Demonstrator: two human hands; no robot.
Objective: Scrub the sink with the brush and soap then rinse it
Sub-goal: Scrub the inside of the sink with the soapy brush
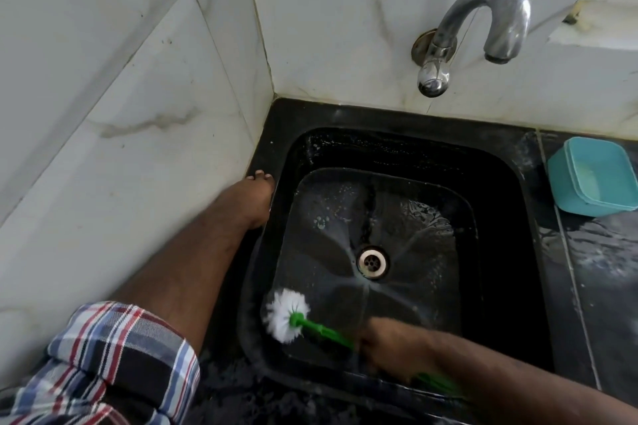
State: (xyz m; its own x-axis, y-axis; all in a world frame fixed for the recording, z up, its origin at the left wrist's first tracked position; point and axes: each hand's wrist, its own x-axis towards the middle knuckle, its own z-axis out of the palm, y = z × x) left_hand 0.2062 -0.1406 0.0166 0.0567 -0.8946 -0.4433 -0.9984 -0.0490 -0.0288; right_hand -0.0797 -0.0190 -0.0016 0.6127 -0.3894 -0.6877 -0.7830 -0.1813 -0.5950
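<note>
While the right hand (386,343) grips the green handle of the brush (303,323), the white bristle head lies low in the sink (511,252), against the near-left part of the basin floor, near the front wall. The hand is blurred, yet its fingers are plainly wrapped round the handle, and a further bit of green shows behind the wrist at the sink's front rim.

The left hand (257,198) is well apart from the right — it rests on the left rim of the sink, close to the wall, fingers fairly straight and pressed flat on the dark ledge, holding nothing. Its forearm runs back to a rolled plaid sleeve (117,362) at the lower left.

The sink is black and square with rounded corners; its floor is wet, with pale streaks fanning out from the round metal drain (372,262) at the middle and a few small suds toward the back left. A chrome tap (483,28) juts from the white marbled tile wall (138,97) above the back rim; no water shows at its spout.

On the wet black counter (593,286) to the right of the sink sits a teal plastic tub (593,176), open-topped, near the back wall. Whether it holds soap cannot be told.
</note>
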